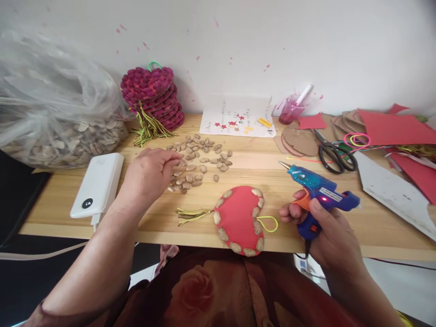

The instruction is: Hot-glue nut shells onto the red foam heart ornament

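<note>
My left hand is over the scattered peanut shells, its fingers pinched together. What lies between the fingertips, if anything, is too hidden to tell. My right hand is closed around a blue glue gun, with fingers at its orange trigger. The gun's metal nozzle points left and its red light is lit. Between my hands, a red heart lies at the table's front edge. Peanut shells line part of its rim. A yellow loop extends from its right side, a tassel from its left.
A plastic bag of shells and a white power bank sit left. Purple stacked hearts stand behind. A paper sheet and a cup are at the wall; scissors and red scraps lie right.
</note>
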A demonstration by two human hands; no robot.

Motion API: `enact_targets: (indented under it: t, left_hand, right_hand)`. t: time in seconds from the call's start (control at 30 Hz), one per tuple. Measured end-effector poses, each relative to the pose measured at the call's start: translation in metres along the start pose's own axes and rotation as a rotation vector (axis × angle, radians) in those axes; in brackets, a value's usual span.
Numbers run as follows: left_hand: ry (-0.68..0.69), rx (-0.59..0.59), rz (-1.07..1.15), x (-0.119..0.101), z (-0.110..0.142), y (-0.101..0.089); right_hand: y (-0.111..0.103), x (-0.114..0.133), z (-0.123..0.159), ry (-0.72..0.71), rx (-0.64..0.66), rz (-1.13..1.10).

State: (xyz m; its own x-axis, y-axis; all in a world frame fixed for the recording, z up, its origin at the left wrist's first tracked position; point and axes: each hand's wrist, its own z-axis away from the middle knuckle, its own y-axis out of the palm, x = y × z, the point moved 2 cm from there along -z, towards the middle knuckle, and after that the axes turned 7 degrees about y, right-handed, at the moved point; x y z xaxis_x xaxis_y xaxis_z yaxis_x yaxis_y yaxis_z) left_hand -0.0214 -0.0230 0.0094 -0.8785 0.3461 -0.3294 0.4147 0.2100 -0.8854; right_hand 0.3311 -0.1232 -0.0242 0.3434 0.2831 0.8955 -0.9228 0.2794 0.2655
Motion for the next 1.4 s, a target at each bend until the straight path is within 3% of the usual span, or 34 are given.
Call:
enact_targets:
  t: [0.47,0.73,1.0,1.4]
  left_hand:
    - [-0.082,0.094,-0.12,0.0,-0.005,-0.009]
    - [-0.144,0.025,-0.16,0.007,-0.008,-0.023]
    - [-0.032,-0.013,-0.227,0.008,-0.006,-0.017]
    - [-0.024,0.145,-0.099,-0.018,-0.016,-0.003]
  right_hand:
    - [0.001,0.004,-0.002,0.061,-0.118,0.012]
    - [0.003,0.004,-0.003,0.139,-0.209,0.005]
    - [0.002,0.005,-0.003,0.095,-0.166,0.028]
    - [0.001,0.004,-0.004,0.059,-0.149,0.028]
